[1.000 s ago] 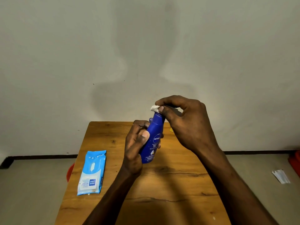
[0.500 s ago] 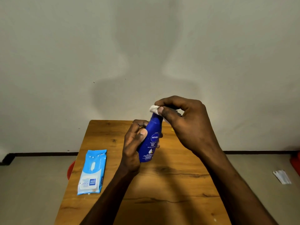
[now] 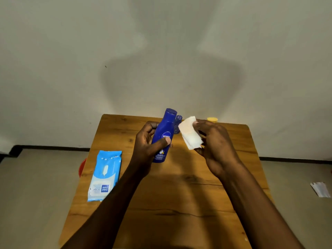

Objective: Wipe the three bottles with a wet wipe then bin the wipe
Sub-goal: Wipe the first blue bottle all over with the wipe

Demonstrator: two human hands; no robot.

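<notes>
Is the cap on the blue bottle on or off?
On. The blue bottle, gripped in the left hand, has its blue cap seated on its neck.

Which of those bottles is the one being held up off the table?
The big blue Nivea bottle, gripped by the left hand. The smaller blue bottle and the yellow-capped one stand behind it.

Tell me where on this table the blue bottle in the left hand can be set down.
Bare wood lies in the near middle of the table, between the wipes pack and the right forearm, and along the right edge. The far edge is crowded: a second blue bottle and a yellow cap stand behind the wet wipe.
</notes>
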